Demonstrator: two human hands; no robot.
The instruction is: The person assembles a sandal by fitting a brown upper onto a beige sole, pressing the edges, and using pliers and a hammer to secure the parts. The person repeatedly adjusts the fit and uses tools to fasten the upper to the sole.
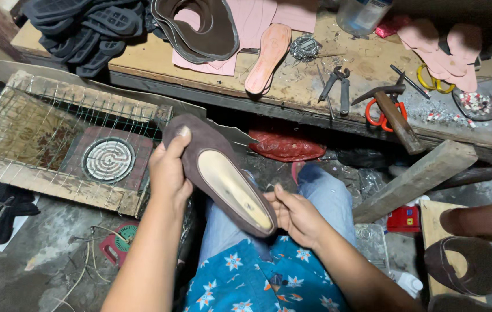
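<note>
Observed: a brown suede shoe upper [217, 170] mounted on a last, pale insole face turned upward, held over the person's lap in front of the worktop [292, 95].

Left hand [169, 173]: closed around the toe end, thumb laid along the suede near the tip, fingers [172, 151] wrapped behind. Right hand [299, 216]: gripping the heel end from below and the side, thumb pressed against the rim just beside the insole edge. The shoe spans the gap between both hands, toe pointing away and to the left, heel towards the body.

Assessment: the work in hand appears to be checking or seating the upper around the insole. To do it well, both grips should stay firm at the ends so the last cannot twist, and thumbs should keep to the suede margin, clear of the insole face.

Surroundings: an electric coil heater [108, 159] in a wire-covered wooden frame lies near the left hand. On the worktop sit a hammer [393, 110], pincers [337, 84], a pink insole [267, 58] and stacked black outsoles [84, 29], all well apart from the shoe.
</note>
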